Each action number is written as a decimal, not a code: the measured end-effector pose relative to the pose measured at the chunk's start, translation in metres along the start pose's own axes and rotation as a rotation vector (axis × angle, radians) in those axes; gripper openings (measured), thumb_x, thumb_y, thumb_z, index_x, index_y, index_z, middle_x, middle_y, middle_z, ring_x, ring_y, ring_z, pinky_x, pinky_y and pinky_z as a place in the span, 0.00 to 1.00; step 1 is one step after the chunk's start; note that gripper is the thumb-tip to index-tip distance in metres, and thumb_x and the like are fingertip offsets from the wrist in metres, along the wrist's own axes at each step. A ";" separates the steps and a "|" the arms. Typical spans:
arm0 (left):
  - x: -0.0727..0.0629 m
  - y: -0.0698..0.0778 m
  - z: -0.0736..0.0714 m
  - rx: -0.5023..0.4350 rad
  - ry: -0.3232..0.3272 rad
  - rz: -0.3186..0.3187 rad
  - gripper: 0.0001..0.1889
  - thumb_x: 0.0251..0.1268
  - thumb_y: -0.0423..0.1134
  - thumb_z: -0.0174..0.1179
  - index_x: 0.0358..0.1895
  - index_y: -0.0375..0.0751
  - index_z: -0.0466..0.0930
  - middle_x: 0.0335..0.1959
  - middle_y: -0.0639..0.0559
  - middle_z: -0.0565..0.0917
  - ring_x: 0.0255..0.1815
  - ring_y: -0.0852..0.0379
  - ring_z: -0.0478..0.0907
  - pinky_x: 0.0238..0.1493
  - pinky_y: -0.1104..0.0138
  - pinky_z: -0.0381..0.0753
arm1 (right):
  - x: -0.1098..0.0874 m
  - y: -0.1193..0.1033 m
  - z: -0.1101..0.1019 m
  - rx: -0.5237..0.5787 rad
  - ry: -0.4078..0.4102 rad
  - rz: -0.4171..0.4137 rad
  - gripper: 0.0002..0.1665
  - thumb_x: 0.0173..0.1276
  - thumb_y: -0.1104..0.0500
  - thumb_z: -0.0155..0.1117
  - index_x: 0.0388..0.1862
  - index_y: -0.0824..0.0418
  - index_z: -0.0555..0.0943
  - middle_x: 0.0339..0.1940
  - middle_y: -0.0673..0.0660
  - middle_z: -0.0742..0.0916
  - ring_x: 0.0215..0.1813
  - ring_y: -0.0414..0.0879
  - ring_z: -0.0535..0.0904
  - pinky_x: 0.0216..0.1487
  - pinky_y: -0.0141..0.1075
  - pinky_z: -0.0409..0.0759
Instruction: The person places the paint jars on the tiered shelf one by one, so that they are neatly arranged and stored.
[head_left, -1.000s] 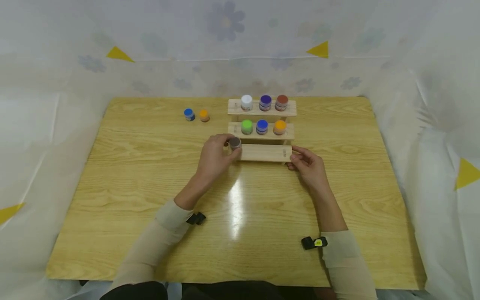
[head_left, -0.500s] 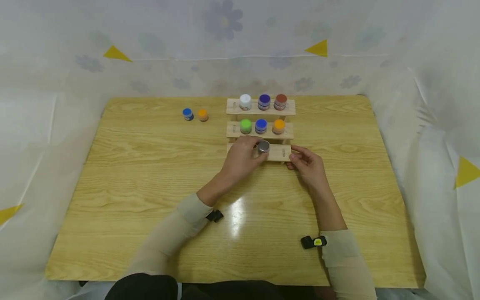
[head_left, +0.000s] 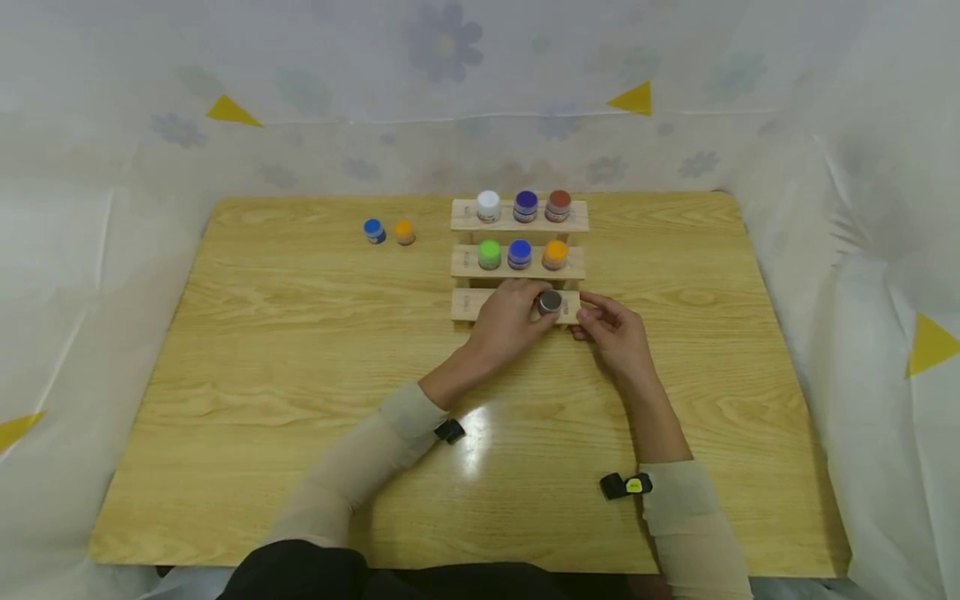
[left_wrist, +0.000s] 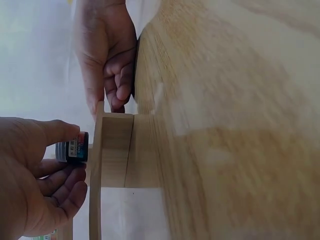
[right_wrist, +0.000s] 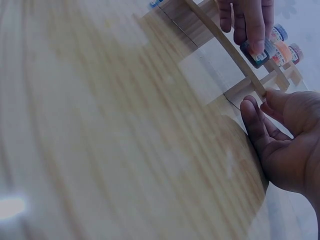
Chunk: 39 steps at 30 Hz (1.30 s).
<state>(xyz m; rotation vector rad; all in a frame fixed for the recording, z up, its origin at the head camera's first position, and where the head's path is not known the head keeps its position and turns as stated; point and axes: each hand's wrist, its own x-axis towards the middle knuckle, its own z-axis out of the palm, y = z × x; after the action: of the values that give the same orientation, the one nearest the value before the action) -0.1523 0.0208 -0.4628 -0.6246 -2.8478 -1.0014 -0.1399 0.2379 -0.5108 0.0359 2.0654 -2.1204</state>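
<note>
My left hand (head_left: 510, 321) pinches a small dark-lidded paint jar (head_left: 550, 302) between thumb and fingers. In the left wrist view that jar (left_wrist: 75, 148) sits upright, right at the board of the lowest step. This step belongs to a three-tier wooden display rack (head_left: 467, 305), and the jar is near its right end. My right hand (head_left: 617, 335) grips that end, with the thumb (right_wrist: 275, 100) at the board's tip. Green, blue and orange jars (head_left: 555, 255) stand along the middle step. White, purple and red-brown jars (head_left: 557, 207) line the top one.
Left of the rack, a blue-lidded jar (head_left: 373, 232) and an orange-lidded jar (head_left: 404, 232) stand on the wood-grain table (head_left: 300, 333). A pale flowered sheet (head_left: 360, 92) hangs close behind the table and along both sides.
My left hand has carried the dark jar rightward along the lowest step, from its left end to near its right end. My right hand has stayed at the rack's end.
</note>
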 end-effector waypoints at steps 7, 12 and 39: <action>0.000 -0.002 0.004 0.010 0.000 -0.019 0.17 0.72 0.44 0.71 0.58 0.40 0.86 0.54 0.47 0.88 0.56 0.50 0.82 0.58 0.60 0.83 | -0.001 0.000 0.001 -0.021 0.005 -0.007 0.29 0.78 0.61 0.67 0.73 0.70 0.76 0.44 0.58 0.88 0.41 0.45 0.90 0.48 0.35 0.89; -0.003 -0.010 0.003 0.014 -0.022 -0.070 0.26 0.70 0.49 0.72 0.65 0.40 0.83 0.61 0.46 0.85 0.64 0.47 0.80 0.65 0.58 0.80 | 0.000 0.000 0.002 -0.010 0.011 0.004 0.28 0.78 0.61 0.67 0.73 0.69 0.76 0.44 0.58 0.88 0.41 0.45 0.90 0.47 0.35 0.89; -0.059 -0.160 -0.112 -0.179 0.340 -0.423 0.27 0.72 0.36 0.69 0.69 0.26 0.76 0.63 0.33 0.82 0.63 0.38 0.78 0.59 0.49 0.83 | 0.002 0.003 0.002 0.005 0.026 -0.005 0.29 0.76 0.63 0.68 0.72 0.72 0.76 0.45 0.56 0.89 0.40 0.43 0.90 0.46 0.34 0.89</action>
<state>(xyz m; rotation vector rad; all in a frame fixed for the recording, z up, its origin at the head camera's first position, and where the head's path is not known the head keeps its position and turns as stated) -0.1701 -0.1822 -0.4798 0.1488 -2.6485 -1.2822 -0.1415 0.2360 -0.5138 0.0595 2.0771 -2.1394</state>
